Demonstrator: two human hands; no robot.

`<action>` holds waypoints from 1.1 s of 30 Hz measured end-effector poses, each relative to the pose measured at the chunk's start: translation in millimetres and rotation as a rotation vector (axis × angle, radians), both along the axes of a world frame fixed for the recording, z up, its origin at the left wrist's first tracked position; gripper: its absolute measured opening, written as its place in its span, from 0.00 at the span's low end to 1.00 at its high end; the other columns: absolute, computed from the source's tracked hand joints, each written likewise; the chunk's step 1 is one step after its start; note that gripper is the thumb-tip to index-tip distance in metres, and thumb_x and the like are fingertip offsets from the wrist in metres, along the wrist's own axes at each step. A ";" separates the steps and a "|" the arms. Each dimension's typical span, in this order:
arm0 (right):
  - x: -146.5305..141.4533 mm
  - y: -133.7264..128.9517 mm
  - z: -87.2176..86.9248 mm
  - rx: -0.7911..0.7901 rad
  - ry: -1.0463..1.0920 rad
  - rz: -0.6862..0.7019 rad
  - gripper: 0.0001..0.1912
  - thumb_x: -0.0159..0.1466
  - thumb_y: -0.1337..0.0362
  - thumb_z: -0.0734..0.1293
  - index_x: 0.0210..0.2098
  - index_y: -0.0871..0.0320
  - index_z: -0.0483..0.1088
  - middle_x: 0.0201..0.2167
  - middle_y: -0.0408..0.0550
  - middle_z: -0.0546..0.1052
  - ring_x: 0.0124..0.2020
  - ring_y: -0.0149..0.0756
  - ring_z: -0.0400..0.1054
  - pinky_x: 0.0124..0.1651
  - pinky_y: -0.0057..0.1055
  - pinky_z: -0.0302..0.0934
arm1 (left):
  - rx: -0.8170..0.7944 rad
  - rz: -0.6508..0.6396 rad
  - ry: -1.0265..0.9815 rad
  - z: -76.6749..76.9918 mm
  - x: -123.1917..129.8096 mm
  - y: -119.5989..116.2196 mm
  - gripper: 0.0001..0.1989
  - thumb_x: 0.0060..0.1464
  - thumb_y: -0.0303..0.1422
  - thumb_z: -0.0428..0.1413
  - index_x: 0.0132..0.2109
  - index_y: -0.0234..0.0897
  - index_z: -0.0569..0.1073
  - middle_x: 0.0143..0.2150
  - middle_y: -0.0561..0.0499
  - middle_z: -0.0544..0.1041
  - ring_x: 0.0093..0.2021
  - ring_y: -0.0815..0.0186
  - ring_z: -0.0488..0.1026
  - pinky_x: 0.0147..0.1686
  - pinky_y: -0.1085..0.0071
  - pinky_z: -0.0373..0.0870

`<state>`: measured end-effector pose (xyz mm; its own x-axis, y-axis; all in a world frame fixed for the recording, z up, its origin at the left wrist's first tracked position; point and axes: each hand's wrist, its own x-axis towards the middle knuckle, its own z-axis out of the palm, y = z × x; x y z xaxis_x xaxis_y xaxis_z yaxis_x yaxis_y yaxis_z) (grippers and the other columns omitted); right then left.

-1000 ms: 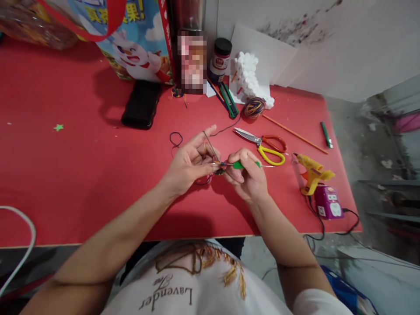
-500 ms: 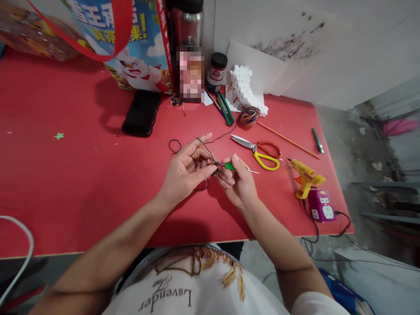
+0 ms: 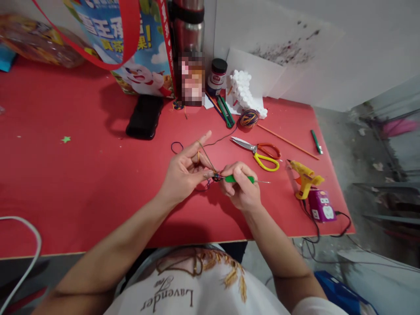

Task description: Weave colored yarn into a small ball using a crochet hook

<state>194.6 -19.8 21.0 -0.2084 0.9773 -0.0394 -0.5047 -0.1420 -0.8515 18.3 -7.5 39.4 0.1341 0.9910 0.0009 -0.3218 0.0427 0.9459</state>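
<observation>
My left hand [image 3: 185, 173] pinches a small dark multicoloured crochet piece [image 3: 216, 176] between thumb and fingers. Its index finger is raised, with a strand of yarn [image 3: 207, 153] stretched from it down to the piece. My right hand [image 3: 242, 186] is closed round the green handle of a crochet hook [image 3: 244, 179]. One metal end meets the piece; the other sticks out to the right. From a multicoloured ball of yarn [image 3: 249, 118] behind the hands, a strand runs toward my left hand. A loop of dark yarn [image 3: 177, 147] lies just left of it.
Scissors [image 3: 257, 152], an orange stick [image 3: 288, 141] and a yellow glue gun [image 3: 305, 177] beside a purple power block [image 3: 321, 205] lie to the right. Behind are a green cutter [image 3: 225, 111], a jar [image 3: 217, 77], a black phone-like object [image 3: 145, 117] and a shopping bag [image 3: 141, 65].
My right hand has moved slightly right and down, and more of the hook's green handle shows. The left index finger is straighter, with the yarn strand pulled tauter. The view has shifted slightly.
</observation>
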 end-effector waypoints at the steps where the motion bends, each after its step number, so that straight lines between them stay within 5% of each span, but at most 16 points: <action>1: 0.3 -1.0 0.2 0.031 -0.009 -0.007 0.16 0.68 0.50 0.75 0.34 0.57 0.81 0.19 0.40 0.73 0.15 0.24 0.55 0.19 0.25 0.53 | -0.002 0.002 -0.006 1.2 1.2 -2.3 0.42 0.50 0.26 0.73 0.72 0.42 0.74 0.31 0.55 0.81 0.30 0.70 0.76 0.33 0.74 0.73; 8: -8.8 2.0 1.8 -0.082 0.079 -0.158 0.16 0.67 0.48 0.76 0.35 0.56 0.81 0.17 0.36 0.70 0.15 0.22 0.53 0.20 0.22 0.52 | 0.006 0.084 0.005 0.4 8.3 -7.3 0.40 0.52 0.25 0.71 0.71 0.42 0.74 0.34 0.56 0.80 0.33 0.72 0.76 0.37 0.77 0.73; 16: -10.4 1.3 -3.1 -0.106 0.086 -0.148 0.15 0.65 0.50 0.77 0.36 0.56 0.80 0.19 0.37 0.72 0.17 0.23 0.54 0.21 0.24 0.53 | 0.000 0.057 0.008 -2.3 10.0 -0.8 0.36 0.50 0.26 0.73 0.66 0.39 0.78 0.39 0.51 0.84 0.40 0.69 0.80 0.44 0.74 0.78; 24: -13.2 -3.0 -4.7 -0.056 0.045 -0.190 0.12 0.66 0.52 0.76 0.38 0.55 0.80 0.21 0.38 0.73 0.19 0.25 0.57 0.24 0.27 0.57 | -0.137 0.162 0.039 2.6 13.1 -3.2 0.51 0.45 0.26 0.75 0.75 0.41 0.68 0.30 0.59 0.80 0.30 0.71 0.78 0.35 0.76 0.78; 28: -6.2 -6.8 -9.4 0.080 -0.170 -0.250 0.09 0.70 0.54 0.74 0.42 0.52 0.82 0.25 0.40 0.78 0.23 0.28 0.66 0.31 0.30 0.63 | -0.138 0.175 0.103 4.1 18.1 -8.1 0.56 0.50 0.26 0.74 0.81 0.44 0.58 0.32 0.57 0.81 0.30 0.68 0.79 0.34 0.73 0.78; 33: 2.2 -10.8 -13.7 0.406 -0.648 -0.365 0.08 0.74 0.57 0.70 0.46 0.48 0.83 0.38 0.46 0.85 0.36 0.36 0.78 0.43 0.36 0.72 | -0.124 0.166 0.102 1.5 27.1 -11.3 0.56 0.51 0.27 0.74 0.81 0.47 0.57 0.34 0.56 0.83 0.29 0.69 0.78 0.32 0.73 0.76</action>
<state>196.8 -30.5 7.2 0.0663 0.9430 0.3262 0.1463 0.3142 -0.9380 45.4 -18.9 41.0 -0.0380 0.9911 -0.1277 -0.2375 0.1152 0.9645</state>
